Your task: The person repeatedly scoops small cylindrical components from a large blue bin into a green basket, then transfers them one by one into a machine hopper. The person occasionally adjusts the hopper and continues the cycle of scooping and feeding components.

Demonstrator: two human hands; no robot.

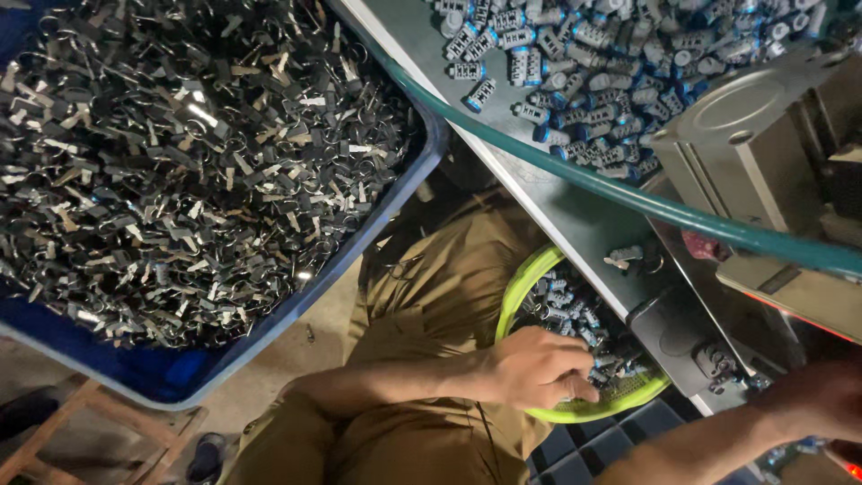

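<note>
- The left hand [537,366] is seen with fingers curled down into the small grey cylindrical parts [575,314] held in a round lime-green plastic basket [516,292]; some parts are grasped.
- The right hand [822,400] is placed at the frame's lower right edge; its grip cannot be told.
- A dark metal machine block [763,153] is mounted beyond, crossed by a green hose [628,196].
- More grey-and-blue cylindrical parts [620,63] are heaped on the grey worktable [557,211].
- A blue plastic crate [269,314] of dark metal clips [180,153] is positioned at left.
</note>
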